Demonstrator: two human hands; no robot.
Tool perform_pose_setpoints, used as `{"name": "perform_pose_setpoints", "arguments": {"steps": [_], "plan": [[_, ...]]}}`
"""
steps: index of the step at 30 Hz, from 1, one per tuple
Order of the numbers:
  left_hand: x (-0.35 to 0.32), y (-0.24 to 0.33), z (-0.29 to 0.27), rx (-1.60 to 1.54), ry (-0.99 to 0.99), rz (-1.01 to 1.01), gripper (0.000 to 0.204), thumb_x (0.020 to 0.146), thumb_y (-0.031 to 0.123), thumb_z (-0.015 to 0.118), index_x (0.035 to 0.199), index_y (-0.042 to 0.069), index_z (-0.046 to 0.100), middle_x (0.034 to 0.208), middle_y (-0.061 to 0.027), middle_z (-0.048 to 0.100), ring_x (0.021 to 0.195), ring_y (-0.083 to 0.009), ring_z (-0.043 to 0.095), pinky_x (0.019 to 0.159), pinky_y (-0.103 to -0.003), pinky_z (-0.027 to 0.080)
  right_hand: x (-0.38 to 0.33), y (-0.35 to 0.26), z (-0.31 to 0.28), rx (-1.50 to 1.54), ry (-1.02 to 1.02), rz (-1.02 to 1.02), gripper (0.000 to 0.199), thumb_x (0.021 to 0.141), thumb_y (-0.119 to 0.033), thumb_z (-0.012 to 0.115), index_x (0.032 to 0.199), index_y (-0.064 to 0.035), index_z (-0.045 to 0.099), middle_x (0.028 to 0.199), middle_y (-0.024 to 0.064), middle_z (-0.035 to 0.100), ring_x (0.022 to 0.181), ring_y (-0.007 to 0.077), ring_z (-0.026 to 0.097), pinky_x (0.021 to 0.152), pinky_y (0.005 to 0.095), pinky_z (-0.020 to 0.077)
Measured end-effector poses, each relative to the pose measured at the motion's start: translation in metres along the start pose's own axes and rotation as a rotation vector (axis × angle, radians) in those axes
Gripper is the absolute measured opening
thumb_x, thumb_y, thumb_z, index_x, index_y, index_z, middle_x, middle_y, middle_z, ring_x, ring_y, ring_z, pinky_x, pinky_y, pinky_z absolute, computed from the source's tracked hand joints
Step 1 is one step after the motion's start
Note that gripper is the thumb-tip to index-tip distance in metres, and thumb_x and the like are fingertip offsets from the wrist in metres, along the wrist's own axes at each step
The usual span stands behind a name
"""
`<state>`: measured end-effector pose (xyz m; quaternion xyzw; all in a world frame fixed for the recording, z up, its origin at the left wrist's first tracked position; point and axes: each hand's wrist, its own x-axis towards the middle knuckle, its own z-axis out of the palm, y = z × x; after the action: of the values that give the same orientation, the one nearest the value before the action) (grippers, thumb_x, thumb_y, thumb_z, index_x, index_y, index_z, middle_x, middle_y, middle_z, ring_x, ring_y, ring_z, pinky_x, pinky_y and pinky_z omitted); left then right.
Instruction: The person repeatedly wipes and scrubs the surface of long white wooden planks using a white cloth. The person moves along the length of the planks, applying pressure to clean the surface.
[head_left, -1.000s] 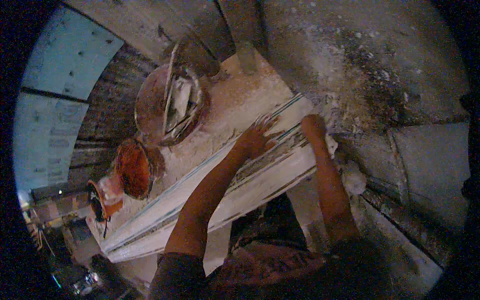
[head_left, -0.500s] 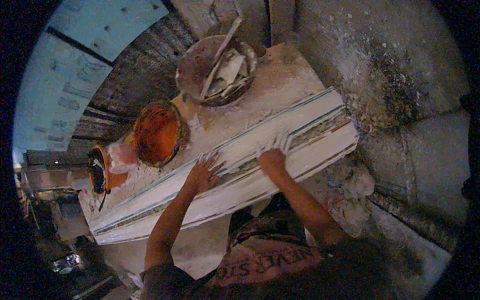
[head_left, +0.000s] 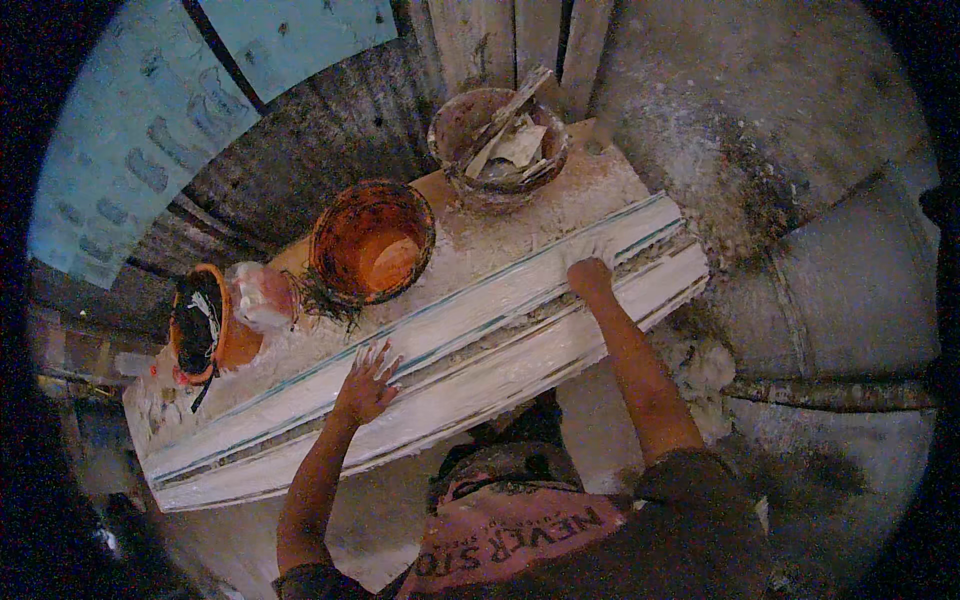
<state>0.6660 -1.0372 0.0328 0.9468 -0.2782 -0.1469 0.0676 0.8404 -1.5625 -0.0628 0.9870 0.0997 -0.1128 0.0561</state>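
Two long white plaster-like strips (head_left: 478, 318) lie side by side across a worktable, with thin green lines along the far one. My left hand (head_left: 369, 388) rests on the far strip left of its middle, fingers spread and coated white. Farther right, my right hand (head_left: 590, 275) touches the same strip near its right end. Its white-coated fingers point away from me and blend into the strip, slightly blurred. No tool shows in either hand.
Behind the strips stand an orange bucket (head_left: 372, 243), a basin (head_left: 497, 150) holding a stick and white pieces, and a smaller orange pot (head_left: 203, 325) with dark contents. A whitish bag (head_left: 262, 297) sits between pot and bucket. A stained wall (head_left: 690, 110) rises at the right.
My hands have moved apart along the strip, the left one leftward and the right one toward the right end. The whole view has shifted, bringing the pot and bucket more into sight.
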Motion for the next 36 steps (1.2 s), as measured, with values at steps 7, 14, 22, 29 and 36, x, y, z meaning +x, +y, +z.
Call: {"name": "perform_pose_setpoints", "arguments": {"steps": [7, 14, 22, 29, 36], "plan": [[0.061, 0.013, -0.002, 0.038, -0.055, 0.166, 0.065, 0.102, 0.043, 0.052, 0.159, 0.015, 0.039, 0.173, -0.0117, 0.015, 0.157, -0.042, 0.014, 0.127, -0.054, 0.017, -0.065, -0.144, -0.019, 0.182, -0.153, -0.151, 0.032, 0.092, -0.026, 0.058, 0.093, -0.0032, 0.08, 0.1, 0.0207, 0.075, 0.096, 0.038, 0.072, 0.087, 0.0546, 0.0558], [0.13, 0.061, -0.022, -0.15, -0.151, 0.199, 0.073, 0.102, 0.044, 0.052, 0.162, 0.01, 0.028, 0.173, -0.0122, 0.013, 0.157, -0.0417, 0.014, 0.127, -0.048, 0.022, -0.033, -0.072, -0.026, 0.239, -0.199, 0.003, 0.03, 0.09, -0.024, 0.061, 0.095, -0.0018, 0.08, 0.101, 0.0213, 0.075, 0.096, 0.0377, 0.072, 0.083, 0.0532, 0.0567], [0.192, 0.094, 0.001, -0.067, -0.205, 0.211, 0.069, 0.101, 0.048, 0.052, 0.16, 0.015, 0.036, 0.172, -0.0134, 0.015, 0.156, -0.0427, 0.019, 0.127, -0.051, 0.022, -0.051, -0.155, -0.026, 0.515, -0.238, -0.275, 0.044, 0.098, -0.032, 0.059, 0.119, 0.0037, 0.072, 0.12, 0.0252, 0.07, 0.113, 0.042, 0.066, 0.096, 0.0585, 0.0523], [0.241, 0.126, -0.012, -0.1, -0.26, 0.253, 0.058, 0.102, 0.047, 0.051, 0.156, 0.027, 0.046, 0.173, -0.0083, 0.015, 0.158, -0.039, 0.014, 0.125, -0.06, 0.02, 0.0, -0.05, -0.023, 0.38, -0.045, -0.159, 0.026, 0.089, -0.02, 0.064, 0.096, 0.0004, 0.078, 0.1, 0.0197, 0.075, 0.096, 0.0381, 0.073, 0.076, 0.0532, 0.0594], [0.263, 0.145, -0.001, -0.144, -0.148, 0.299, 0.056, 0.104, 0.045, 0.049, 0.157, 0.025, 0.045, 0.174, -0.0051, 0.013, 0.159, -0.0359, 0.012, 0.126, -0.056, 0.018, 0.066, 0.161, 0.054, 0.082, 0.109, 0.253, 0.022, 0.084, -0.024, 0.064, 0.081, -0.0077, 0.078, 0.081, 0.0162, 0.076, 0.071, 0.0337, 0.074, 0.061, 0.0491, 0.0576]]}}
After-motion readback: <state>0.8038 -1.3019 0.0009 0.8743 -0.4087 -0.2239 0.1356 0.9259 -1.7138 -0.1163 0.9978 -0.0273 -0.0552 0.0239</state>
